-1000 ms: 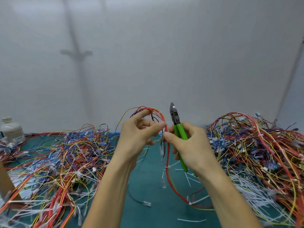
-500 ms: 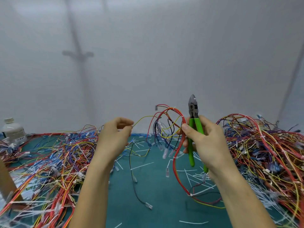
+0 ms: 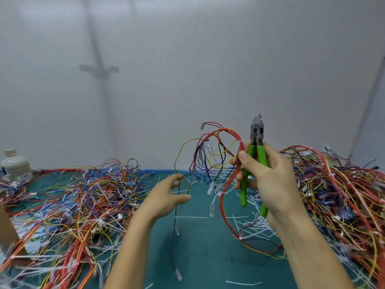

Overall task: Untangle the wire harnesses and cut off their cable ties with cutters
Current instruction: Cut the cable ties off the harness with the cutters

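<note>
Green mat point(image 3: 204, 257) lay between wire heaps point(image 3: 83, 201). Our right hand point(image 3: 270, 180) gripped cutters point(image 3: 257, 138), thumb pinning red harness point(image 3: 222, 205) raised above mat. Left hand point(image 3: 164, 199) hung loose, empty, beside dangling leads point(image 3: 175, 215). We judged: spread loops first, nip tie point(image 3: 224, 192) only, blades clear of insulation.

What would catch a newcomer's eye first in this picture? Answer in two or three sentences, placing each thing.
The green-handled cutters stand out, held upright right of centre in the right hand, whose thumb also pinches a looped wire harness. A tangled left pile and right pile of coloured wires flank them on the teal table. The left hand hovers open, low in the middle.
</note>
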Tool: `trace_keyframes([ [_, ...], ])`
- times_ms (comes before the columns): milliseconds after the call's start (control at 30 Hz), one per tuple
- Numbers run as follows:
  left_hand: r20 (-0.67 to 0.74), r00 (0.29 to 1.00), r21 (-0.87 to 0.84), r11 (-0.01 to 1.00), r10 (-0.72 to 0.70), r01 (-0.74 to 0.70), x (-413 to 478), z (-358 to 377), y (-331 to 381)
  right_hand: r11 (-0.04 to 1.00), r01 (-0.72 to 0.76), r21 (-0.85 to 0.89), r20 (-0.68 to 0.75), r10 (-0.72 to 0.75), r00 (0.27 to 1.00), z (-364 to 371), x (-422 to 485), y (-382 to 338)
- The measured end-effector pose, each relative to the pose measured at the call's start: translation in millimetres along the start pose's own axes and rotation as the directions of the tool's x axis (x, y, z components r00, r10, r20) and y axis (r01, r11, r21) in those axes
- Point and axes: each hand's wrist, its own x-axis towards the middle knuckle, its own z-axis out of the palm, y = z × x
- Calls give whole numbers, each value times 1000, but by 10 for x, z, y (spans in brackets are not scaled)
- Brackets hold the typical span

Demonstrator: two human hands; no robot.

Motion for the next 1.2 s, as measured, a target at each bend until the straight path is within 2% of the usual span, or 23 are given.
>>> trace_keyframes([
  [167, 99, 995, -96, 995, 7, 3, -37, -29, 117, 1000, 2, 13, -24, -1, 1000, -11, 16, 13],
  [233, 35, 999, -196, 980, 25, -17, -102, -103, 254, 1000, -5, 25, -41, 6, 999, -17, 20, 19],
  [300, -76, 995, -365, 927, 61, -85, -181, -173, 387, 999, -12, 33, -44, 13, 999, -21, 22, 20],
  [367, -181, 979, -501, 849, 90, -170, -255, -237, 504, 999, -16, 39, -35, 18, 999, -19, 20, 20],
  [433, -210, 973, -642, 737, 95, -211, -338, -279, 604, 999, -24, 30, -22, 25, 999, -8, 14, 27],
  [500, -163, 982, -770, 611, 90, -184, -395, -304, 681, 999, -39, 16, -7, 39, 999, 13, 8, 47],
  [600, -39, 990, -837, 536, 138, -108, -473, -329, 762, 998, -69, -12, 6, 69, 998, 42, 3, 97],
  [667, 72, 961, -856, 512, 266, -77, -507, -337, 798, 996, -81, -46, 13, 82, 997, 60, 1, 125],
  [733, 139, 877, -880, 463, 460, -103, -525, -328, 799, 995, -86, -59, 19, 88, 996, 77, -3, 145],
  [767, 143, 852, -877, 463, 503, -127, -527, -316, 790, 994, -87, -61, 20, 88, 996, 84, -4, 152],
  [800, 132, 858, -835, 522, 497, -174, -526, -299, 778, 994, -86, -61, 18, 88, 996, 89, -5, 157],
  [833, 101, 881, -733, 633, 462, -248, -523, -279, 766, 994, -85, -63, 15, 86, 996, 93, -6, 161],
  [900, 29, 920, -408, 845, 390, -346, -549, -241, 778, 994, -75, -78, 13, 77, 997, 99, -3, 167],
  [967, -15, 936, -155, 924, 351, -349, -547, -221, 784, 993, -69, -91, 12, 70, 997, 103, -4, 175],
  [1000, -35, 943, -102, 937, 332, -334, -544, -213, 782, 993, -68, -96, 12, 70, 997, 105, -3, 180],
  [1067, -55, 957, -143, 946, 286, -291, -544, -196, 786, 993, -66, -97, 18, 68, 997, 112, -2, 186],
  [1200, 43, 969, -306, 927, 243, -219, -613, -210, 846, 993, -51, -110, 4, 51, 999, 117, 4, 196],
])
